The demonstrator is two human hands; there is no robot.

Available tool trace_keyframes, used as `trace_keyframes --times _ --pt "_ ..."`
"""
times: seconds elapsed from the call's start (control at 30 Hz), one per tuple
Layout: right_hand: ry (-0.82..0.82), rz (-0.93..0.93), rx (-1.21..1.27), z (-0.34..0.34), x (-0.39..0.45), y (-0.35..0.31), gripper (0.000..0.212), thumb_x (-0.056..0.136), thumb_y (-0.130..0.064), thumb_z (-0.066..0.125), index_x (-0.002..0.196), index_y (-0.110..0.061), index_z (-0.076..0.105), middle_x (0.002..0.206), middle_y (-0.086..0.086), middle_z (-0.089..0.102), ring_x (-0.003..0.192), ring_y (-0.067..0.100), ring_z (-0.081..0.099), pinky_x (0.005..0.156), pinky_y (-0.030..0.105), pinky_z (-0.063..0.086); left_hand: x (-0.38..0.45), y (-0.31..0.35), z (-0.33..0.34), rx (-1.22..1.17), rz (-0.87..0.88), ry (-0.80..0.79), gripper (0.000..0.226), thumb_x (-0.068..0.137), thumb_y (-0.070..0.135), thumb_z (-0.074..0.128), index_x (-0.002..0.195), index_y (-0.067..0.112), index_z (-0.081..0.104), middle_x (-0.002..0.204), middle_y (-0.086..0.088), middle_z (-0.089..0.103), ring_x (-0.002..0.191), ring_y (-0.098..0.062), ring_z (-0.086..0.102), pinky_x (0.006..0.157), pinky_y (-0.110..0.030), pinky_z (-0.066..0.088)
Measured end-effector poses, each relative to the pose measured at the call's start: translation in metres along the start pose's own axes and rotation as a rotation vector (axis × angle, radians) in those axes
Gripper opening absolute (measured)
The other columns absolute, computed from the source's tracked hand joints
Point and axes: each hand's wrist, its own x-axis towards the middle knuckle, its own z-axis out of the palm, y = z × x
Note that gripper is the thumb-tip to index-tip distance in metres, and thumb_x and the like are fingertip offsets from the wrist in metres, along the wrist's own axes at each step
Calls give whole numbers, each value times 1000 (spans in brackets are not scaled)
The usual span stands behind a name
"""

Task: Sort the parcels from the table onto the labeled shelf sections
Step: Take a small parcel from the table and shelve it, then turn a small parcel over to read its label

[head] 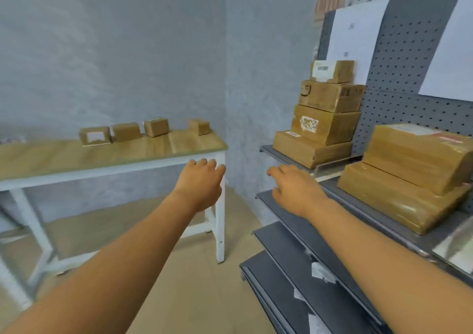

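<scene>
Both arms reach out, left hand (202, 180) and right hand (294, 186) empty with fingers relaxed, toward four small parcels (143, 131) at the table's (76, 165) far edge; best taken singly, label read against the shelf (286, 154) at right.

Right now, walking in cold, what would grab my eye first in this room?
Probably the two bare hands stretched forward mid-frame, the left hand and right hand, both empty with fingers relaxed. Next, the tall stack of four cardboard parcels on the grey shelf at right, against the pegboard. Four small parcels sit in a row at the far edge of the wooden table.
</scene>
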Motion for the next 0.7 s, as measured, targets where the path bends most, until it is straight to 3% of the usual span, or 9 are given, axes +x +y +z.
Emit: trace_keyframes --times 0.37,0.7 --pt "-31 -122 104 50 170 -166 47 96 -25 47 142 -17 41 134 8 50 127 29 43 98 38 38 -35 -215 87 49 -196 -108 28 96 27 44 121 16 50 113 -6 57 106 -28 54 88 -37 40" --pt "-115 -294 194 137 342 -258 42 97 -23 47 138 -17 43 132 6 51 123 28 46 96 39 43 36 -333 185 21 -340 -127 32 96 26 45 126 16 51 116 -6 59 107 -28 55 91 -37 42"
